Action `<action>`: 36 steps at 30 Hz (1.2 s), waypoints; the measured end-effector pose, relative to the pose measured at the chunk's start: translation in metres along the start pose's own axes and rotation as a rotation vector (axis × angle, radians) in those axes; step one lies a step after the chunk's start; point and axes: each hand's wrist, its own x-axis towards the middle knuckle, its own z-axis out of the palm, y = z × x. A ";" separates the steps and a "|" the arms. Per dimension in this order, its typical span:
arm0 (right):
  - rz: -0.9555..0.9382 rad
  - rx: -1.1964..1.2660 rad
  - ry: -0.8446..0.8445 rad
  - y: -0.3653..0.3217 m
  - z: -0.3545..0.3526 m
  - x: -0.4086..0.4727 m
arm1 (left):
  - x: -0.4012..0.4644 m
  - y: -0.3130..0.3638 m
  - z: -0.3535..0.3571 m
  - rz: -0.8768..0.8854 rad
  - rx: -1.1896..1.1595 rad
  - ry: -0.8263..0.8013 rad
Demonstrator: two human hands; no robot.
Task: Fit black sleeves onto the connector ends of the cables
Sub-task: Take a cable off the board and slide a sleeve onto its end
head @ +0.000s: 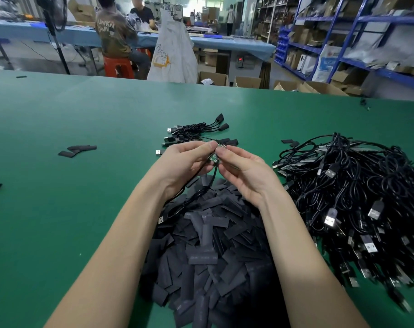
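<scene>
Both hands meet above the green table (pixel 83 129). My left hand (pixel 184 162) and my right hand (pixel 244 171) pinch the small green connector board (pixel 213 155) at the end of one black cable (pixel 194 197), which trails down toward me to its USB plug. No sleeve shows on this board. A big heap of flat black sleeves (pixel 208 252) lies under my forearms. Several cables with sleeved ends (pixel 196 132) lie just beyond my hands.
A large tangle of black USB cables (pixel 353 197) fills the table's right side. A few loose sleeves (pixel 78 150) lie at the left. Beyond the far edge stand cardboard boxes, a white sack, seated people at a blue bench, and blue shelving.
</scene>
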 end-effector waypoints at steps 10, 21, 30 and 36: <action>0.051 0.135 -0.095 -0.003 0.004 -0.002 | -0.001 -0.002 0.004 0.025 -0.090 -0.061; -0.016 -0.068 0.000 -0.022 -0.008 -0.008 | -0.005 0.020 -0.046 0.037 0.417 0.284; -0.101 -0.135 0.065 -0.022 -0.009 -0.006 | -0.012 0.016 -0.040 -0.169 0.814 -0.279; -0.166 -0.252 0.021 -0.022 -0.005 -0.005 | -0.003 0.006 -0.008 0.113 0.514 -0.116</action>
